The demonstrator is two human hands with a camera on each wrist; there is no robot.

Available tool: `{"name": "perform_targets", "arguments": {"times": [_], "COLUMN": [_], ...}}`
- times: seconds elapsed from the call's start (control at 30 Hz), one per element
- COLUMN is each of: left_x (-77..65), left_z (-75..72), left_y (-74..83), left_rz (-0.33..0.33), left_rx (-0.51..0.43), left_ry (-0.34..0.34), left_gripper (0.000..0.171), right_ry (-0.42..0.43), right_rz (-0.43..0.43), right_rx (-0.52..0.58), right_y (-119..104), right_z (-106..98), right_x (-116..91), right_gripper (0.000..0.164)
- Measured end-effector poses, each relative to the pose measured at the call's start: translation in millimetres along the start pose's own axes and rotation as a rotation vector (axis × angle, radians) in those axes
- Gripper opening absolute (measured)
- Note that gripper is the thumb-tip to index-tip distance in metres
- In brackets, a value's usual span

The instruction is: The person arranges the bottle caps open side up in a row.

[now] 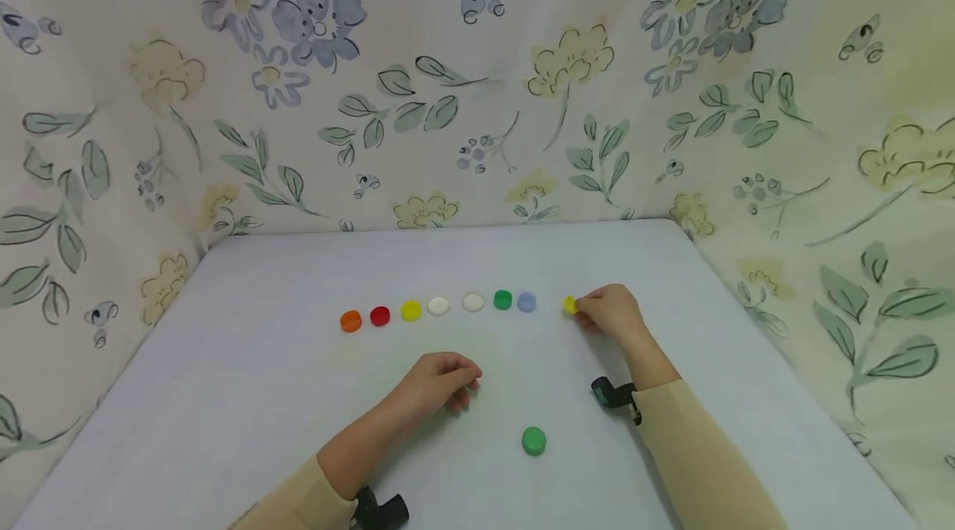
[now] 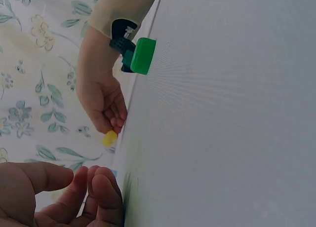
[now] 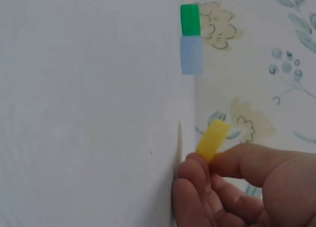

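Note:
My right hand (image 1: 613,313) pinches a yellow bottle cap (image 1: 570,305) between thumb and fingertips at the right end of a row of caps. In the right wrist view this yellow cap (image 3: 213,139) is tilted, apart from the light blue cap (image 3: 191,55). My left hand (image 1: 440,381) is over the table in front of the row, fingers loosely bent, with nothing in them. A lone green cap (image 1: 533,441) lies between the forearms, closer to the front.
From left to right the row has orange (image 1: 351,321), red (image 1: 380,316), yellow (image 1: 411,311), white (image 1: 438,306), white (image 1: 473,302), green (image 1: 503,299) and light blue (image 1: 526,302) caps. Floral cloth (image 1: 418,165) rises behind the white table (image 1: 246,397).

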State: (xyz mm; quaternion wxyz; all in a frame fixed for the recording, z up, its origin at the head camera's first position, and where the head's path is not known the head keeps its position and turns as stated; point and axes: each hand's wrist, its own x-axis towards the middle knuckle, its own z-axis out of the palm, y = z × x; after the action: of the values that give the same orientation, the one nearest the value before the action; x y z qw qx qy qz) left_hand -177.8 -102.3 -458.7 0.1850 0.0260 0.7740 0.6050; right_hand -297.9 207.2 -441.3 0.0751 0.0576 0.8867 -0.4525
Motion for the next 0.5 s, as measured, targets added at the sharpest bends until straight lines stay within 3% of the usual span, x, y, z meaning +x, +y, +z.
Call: {"name": "perform_targets", "arguments": {"times": [0.17,0.5], "left_x": [-1.4,1.7], "left_z": [-0.7,-1.8], "left_y": [5.7,4.0], "left_rz": [0.006,-0.005], "left_rx": [0.011,0.028], "left_ry": [-0.039,-0.072], "left_gripper": [0.018,0.02], "right_ry": [0.053,-0.002], "right_rz": [-0.023,-0.044], "right_rx": [0.056,0.017], "right_y": [0.3,-0.7], "right_z": [0.5,8.8], "right_x": [2.9,1.3], "right_gripper": [0.027,0.024]}}
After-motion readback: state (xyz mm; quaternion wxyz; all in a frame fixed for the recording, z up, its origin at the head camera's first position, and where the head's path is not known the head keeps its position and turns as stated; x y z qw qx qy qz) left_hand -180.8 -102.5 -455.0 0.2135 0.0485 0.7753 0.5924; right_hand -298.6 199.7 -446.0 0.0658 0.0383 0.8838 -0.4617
